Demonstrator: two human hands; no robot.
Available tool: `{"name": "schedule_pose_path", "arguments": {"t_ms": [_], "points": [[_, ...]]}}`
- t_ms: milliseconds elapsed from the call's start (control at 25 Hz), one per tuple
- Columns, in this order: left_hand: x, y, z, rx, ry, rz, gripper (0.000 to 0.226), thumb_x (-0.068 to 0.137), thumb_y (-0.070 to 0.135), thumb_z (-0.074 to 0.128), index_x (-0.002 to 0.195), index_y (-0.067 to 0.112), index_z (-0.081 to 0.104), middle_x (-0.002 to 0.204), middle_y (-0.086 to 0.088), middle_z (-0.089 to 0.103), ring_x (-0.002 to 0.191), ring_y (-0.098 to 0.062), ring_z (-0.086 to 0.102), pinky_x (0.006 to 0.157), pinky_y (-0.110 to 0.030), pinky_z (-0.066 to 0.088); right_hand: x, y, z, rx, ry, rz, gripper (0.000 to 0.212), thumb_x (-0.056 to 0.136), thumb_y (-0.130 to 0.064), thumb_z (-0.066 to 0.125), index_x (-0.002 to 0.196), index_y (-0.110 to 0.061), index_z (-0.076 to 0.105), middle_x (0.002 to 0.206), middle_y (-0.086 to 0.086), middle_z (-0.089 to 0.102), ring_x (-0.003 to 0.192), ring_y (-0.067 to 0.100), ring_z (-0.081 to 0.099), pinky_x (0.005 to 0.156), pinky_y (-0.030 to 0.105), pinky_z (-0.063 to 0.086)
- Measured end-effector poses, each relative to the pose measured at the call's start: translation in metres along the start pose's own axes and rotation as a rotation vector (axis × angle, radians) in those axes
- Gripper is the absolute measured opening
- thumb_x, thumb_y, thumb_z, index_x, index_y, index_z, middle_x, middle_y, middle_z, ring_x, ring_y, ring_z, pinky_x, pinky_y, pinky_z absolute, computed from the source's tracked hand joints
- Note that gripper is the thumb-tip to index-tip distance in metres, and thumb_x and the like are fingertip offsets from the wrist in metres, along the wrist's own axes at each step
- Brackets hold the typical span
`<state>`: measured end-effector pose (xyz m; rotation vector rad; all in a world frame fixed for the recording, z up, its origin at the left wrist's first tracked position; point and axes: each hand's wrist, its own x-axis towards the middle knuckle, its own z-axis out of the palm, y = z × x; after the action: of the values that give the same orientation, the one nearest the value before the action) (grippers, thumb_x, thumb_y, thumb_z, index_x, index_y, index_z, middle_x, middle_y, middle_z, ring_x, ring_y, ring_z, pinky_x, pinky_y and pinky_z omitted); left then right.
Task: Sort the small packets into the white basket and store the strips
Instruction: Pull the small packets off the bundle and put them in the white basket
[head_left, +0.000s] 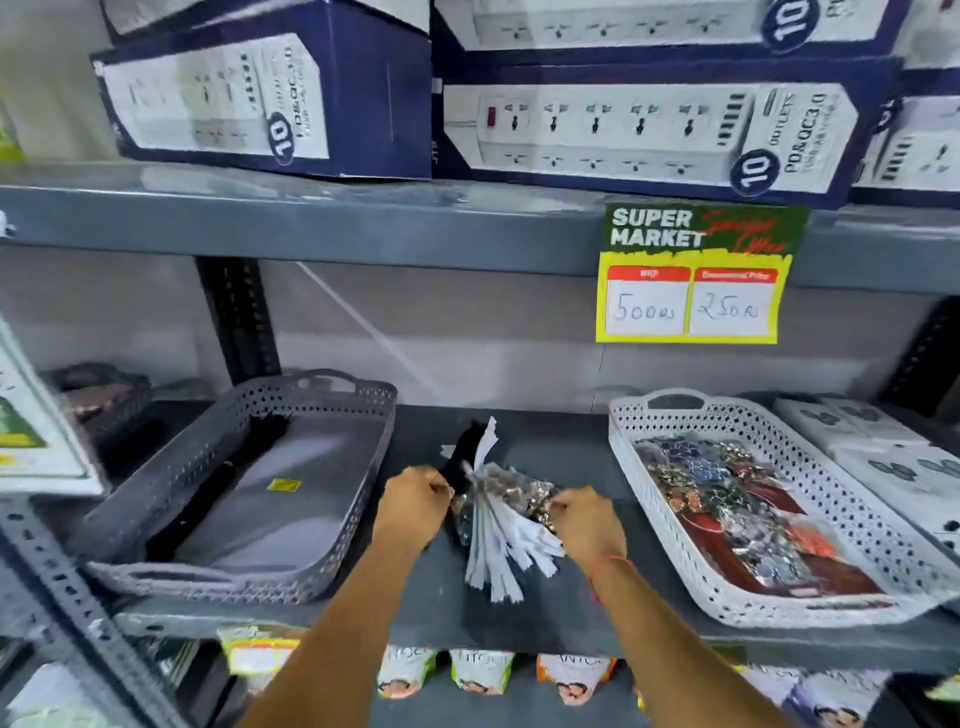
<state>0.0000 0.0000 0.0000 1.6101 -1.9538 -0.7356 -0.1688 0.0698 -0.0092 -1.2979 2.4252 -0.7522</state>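
A bundle of white strips (498, 551) lies on the dark shelf between two baskets, with a clear small packet (517, 496) of patterned pieces on top of it and black strips (460, 457) behind. My left hand (415, 501) pinches the bundle's left side. My right hand (587, 522) grips the right edge of the small packet. The white basket (852, 525) on the right holds several patterned packets (727, 499). The grey basket (353, 499) on the left holds black strips (228, 478) along its left wall.
Boxes of power strips (644, 130) fill the shelf above, and a yellow price sign (693, 280) hangs from its edge. White boxes (883, 457) stand right of the white basket. Small pouches (483, 670) hang below the shelf front.
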Motion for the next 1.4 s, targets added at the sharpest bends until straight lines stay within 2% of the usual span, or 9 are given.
{"name": "schedule_pose_path", "arguments": {"t_ms": [200,400,520,640,800,920,1080,1280,1400], "points": [[0.054,0.021,0.028,-0.096,-0.146,-0.162,0.024,0.083,0.019,0.054,0.062,0.008,0.049,0.059,-0.007,0.055,0.052,-0.023,0.051,0.049,-0.023,0.04,0.036,-0.009,0.015,0.097,-0.164,0.092,0.031,0.088,-0.021,0.051,0.097,0.003,0.07,0.109,0.025,0.068,0.106,0.036,0.062,0.08,0.034,0.048],[0.072,0.025,0.04,-0.251,-0.132,-0.274,0.031,0.079,0.011,0.06,0.05,0.008,0.049,0.054,-0.011,0.055,0.05,-0.022,0.052,0.05,-0.022,0.038,0.057,-0.009,0.021,0.226,-0.212,0.182,0.044,0.086,-0.035,0.056,0.051,-0.013,0.041,0.07,0.015,0.058,0.072,0.024,0.052,0.065,0.027,0.036],[0.074,0.029,0.039,-0.558,-0.179,-0.383,0.032,0.079,-0.007,0.057,0.052,0.008,0.048,0.03,-0.003,0.042,0.019,-0.009,0.033,0.032,-0.007,0.024,0.063,-0.009,0.019,0.463,-0.228,0.227,0.023,0.086,-0.031,0.06,0.074,-0.014,0.05,0.079,0.015,0.066,0.058,0.015,0.055,0.053,0.019,0.039],[0.074,0.043,0.036,-0.72,-0.218,-0.411,0.033,0.083,-0.009,0.053,0.058,0.011,0.053,0.034,0.0,0.048,0.021,-0.002,0.037,0.029,-0.006,0.027,0.067,-0.013,0.007,0.868,-0.362,0.335,0.011,0.086,-0.017,0.064,0.09,-0.016,0.053,0.069,0.003,0.06,0.038,0.004,0.048,0.034,0.009,0.031],[0.074,0.064,0.04,-0.95,-0.271,-0.431,0.033,0.086,-0.008,0.051,0.062,0.014,0.054,0.037,0.004,0.055,0.029,-0.001,0.046,0.028,-0.004,0.03,0.093,-0.01,-0.012,0.901,-0.294,0.341,0.025,0.086,-0.012,0.064,0.108,-0.015,0.053,0.09,0.005,0.058,0.075,0.014,0.055,0.056,0.021,0.04],[0.075,0.071,0.048,-1.004,-0.281,-0.421,0.032,0.088,-0.006,0.049,0.063,0.014,0.055,0.029,0.008,0.054,0.022,0.0,0.042,0.028,-0.004,0.028,0.1,-0.003,-0.016,1.017,-0.478,0.366,0.007,0.088,-0.014,0.061,0.082,-0.018,0.059,0.083,0.0,0.061,0.075,0.014,0.056,0.062,0.023,0.043],[0.074,0.066,0.056,-0.576,-0.193,-0.265,0.037,0.083,-0.009,0.046,0.054,0.009,0.062,0.036,-0.004,0.058,0.038,-0.02,0.049,0.037,-0.017,0.041,0.123,0.005,-0.008,0.854,-0.186,0.331,0.026,0.085,0.001,0.056,0.067,-0.018,0.055,0.078,0.007,0.061,0.071,0.017,0.055,0.059,0.024,0.045],[0.057,0.066,0.069,0.434,-0.344,0.087,0.028,0.08,0.022,0.057,0.102,0.009,0.066,0.122,-0.01,0.063,0.108,-0.031,0.063,0.077,-0.033,0.049,0.139,0.021,0.01,0.37,-0.154,0.358,0.03,0.096,-0.007,0.041,0.066,-0.005,0.047,0.117,0.021,0.057,0.095,0.032,0.062,0.083,0.033,0.05],[0.045,0.068,0.088,0.689,-0.372,0.149,0.037,0.081,0.022,0.058,0.117,0.014,0.059,0.129,-0.007,0.058,0.117,-0.029,0.057,0.086,-0.038,0.05,0.136,0.016,0.011,-0.161,0.016,0.137,0.032,0.096,-0.01,0.04,0.123,0.004,0.052,0.143,0.017,0.045,0.129,0.032,0.046,0.1,0.036,0.045]]}}
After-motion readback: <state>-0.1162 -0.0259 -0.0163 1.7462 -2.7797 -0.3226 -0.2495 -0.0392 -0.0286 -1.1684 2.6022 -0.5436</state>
